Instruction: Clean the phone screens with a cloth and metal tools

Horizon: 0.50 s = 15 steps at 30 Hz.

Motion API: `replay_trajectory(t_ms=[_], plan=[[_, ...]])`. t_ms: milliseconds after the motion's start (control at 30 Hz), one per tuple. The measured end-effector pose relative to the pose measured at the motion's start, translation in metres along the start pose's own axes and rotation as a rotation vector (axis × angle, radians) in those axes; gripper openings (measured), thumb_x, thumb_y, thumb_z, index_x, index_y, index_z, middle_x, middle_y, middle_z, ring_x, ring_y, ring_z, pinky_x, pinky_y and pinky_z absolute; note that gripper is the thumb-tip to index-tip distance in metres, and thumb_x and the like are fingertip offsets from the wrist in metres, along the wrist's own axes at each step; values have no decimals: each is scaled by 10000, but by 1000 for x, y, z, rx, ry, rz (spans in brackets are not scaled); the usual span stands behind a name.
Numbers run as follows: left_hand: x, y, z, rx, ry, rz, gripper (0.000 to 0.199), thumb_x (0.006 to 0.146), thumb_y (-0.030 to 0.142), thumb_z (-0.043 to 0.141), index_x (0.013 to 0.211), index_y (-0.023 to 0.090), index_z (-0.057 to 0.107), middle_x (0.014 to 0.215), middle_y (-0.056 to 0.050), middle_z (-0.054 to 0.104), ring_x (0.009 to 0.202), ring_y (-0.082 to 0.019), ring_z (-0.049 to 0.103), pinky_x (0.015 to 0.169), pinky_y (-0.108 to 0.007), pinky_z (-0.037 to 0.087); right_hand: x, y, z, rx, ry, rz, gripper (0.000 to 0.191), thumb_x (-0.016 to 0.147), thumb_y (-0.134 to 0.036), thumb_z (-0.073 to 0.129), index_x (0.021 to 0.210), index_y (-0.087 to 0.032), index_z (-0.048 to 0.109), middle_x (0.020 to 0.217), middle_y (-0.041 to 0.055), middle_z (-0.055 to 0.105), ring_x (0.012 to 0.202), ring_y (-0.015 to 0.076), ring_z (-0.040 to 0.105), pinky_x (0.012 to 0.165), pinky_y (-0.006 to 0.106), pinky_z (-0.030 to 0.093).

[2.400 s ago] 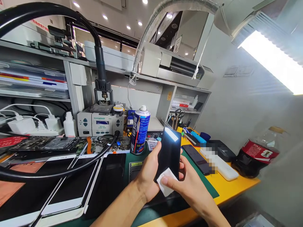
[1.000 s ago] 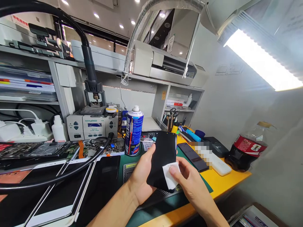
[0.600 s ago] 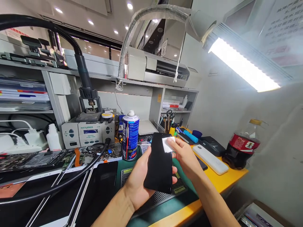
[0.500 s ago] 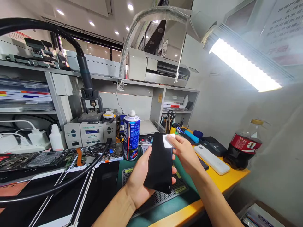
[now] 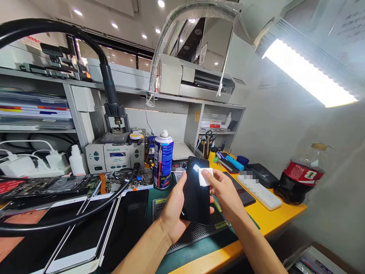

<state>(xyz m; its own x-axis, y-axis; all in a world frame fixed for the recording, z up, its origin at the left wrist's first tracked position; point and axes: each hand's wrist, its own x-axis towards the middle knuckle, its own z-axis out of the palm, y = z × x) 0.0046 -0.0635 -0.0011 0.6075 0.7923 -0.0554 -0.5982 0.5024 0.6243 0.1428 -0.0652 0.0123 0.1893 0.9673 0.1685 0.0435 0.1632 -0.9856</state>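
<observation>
Phone (image 5: pixel 196 201), black and glossy, lies face towards the camera in the left hand (image 5: pixel 173 213), tilted above the perforated pad (image 5: pixel 196 236) on the green mat (image 5: pixel 196 255). The left fingers are closed around it, the thumb along one long edge and fingertips showing at the other. The right hand (image 5: pixel 226 192) has its thumb on a small white cloth (image 5: pixel 204 182), pinched in nearly closed fingers against the upper part of the face, near the edge. This looks like wiping; a pass of the cloth over the glass would call for light, even pressure from the right thumb and a firm grip from the left, clear of the surface being rubbed.

The back of the phone and most of the left fingers wrapped behind it are out of sight, and the cloth covers part of the face. How the right fingers sit behind the cloth cannot be told. Lamp glare breaks up the dark glass near the cloth, so smears are hard to judge. On the yellow worktop (image 5: pixel 275 219), the second phone (image 5: pixel 247 195) is partly behind the right hand, and square blocks blur part of the white device (image 5: pixel 268 197). Both forearms are cut off at the lower border.
</observation>
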Motion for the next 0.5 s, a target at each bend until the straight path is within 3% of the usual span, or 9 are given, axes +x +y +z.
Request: replay_trajectory(t_ms=[200,333,500], plan=[[1,-1,0,-35,15,51,537,908,554,487,1240,149,609,976,-114,735,790,-229,703,739,-342,545,-28,13,-4,-56,-73,41,358,821,-525,665,933,-186,643,776,-10,652,562,108,578,516,209,475],[1,-2,-1,-46,-3,39,586,904,592,460,1205,117,625,934,-122,736,782,-236,703,741,-339,533,-38,26,-11,-110,-164,112,415,839,-584,608,833,-170,630,574,-30,616,356,82,474,372,197,379],[2,1,-2,-55,1,34,656,878,653,444,1128,87,664,823,-121,725,713,-224,682,690,-326,517,-48,36,-14,-115,-241,193,547,831,-678,533,647,-165,576,470,15,609,334,98,484,309,172,336]])
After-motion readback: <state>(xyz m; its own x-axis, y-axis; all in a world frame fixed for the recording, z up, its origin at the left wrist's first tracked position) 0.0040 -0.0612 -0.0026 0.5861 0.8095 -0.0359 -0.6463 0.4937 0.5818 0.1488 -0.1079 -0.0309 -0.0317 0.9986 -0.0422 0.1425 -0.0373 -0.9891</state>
